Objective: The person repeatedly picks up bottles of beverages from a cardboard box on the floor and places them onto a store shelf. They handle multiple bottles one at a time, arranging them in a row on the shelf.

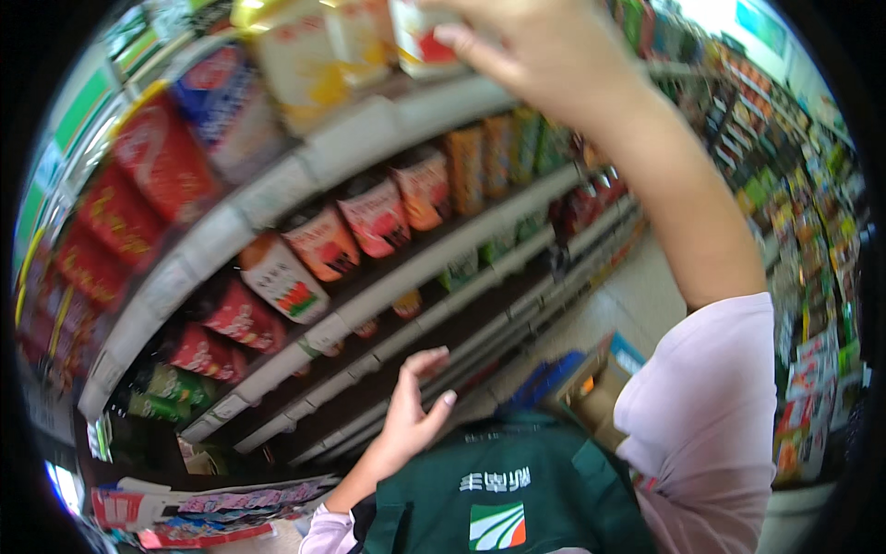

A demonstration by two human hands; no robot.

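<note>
My right hand (512, 41) is raised to the upper shelf (374, 131), partly cut off by the top edge and blurred. Its thumb lies over the front of a white and red package (426, 45); whether the fingers grip it cannot be seen. Beside that package stand white and yellow packages (304, 69), then a blue and white bag (225, 104). My left hand (412, 412) is held low in front of the lower shelves, fingers apart, holding nothing. Below it is the dark green apron (450, 492) on my body, bearing writing and a logo.
Red bags (163, 156) fill the upper shelf's left part. Pink and orange pouches (377, 215) line the shelf below. An open cardboard box (595, 395) and a blue item (550, 377) sit on the aisle floor (630, 291). Stocked shelving (796, 228) runs along the right.
</note>
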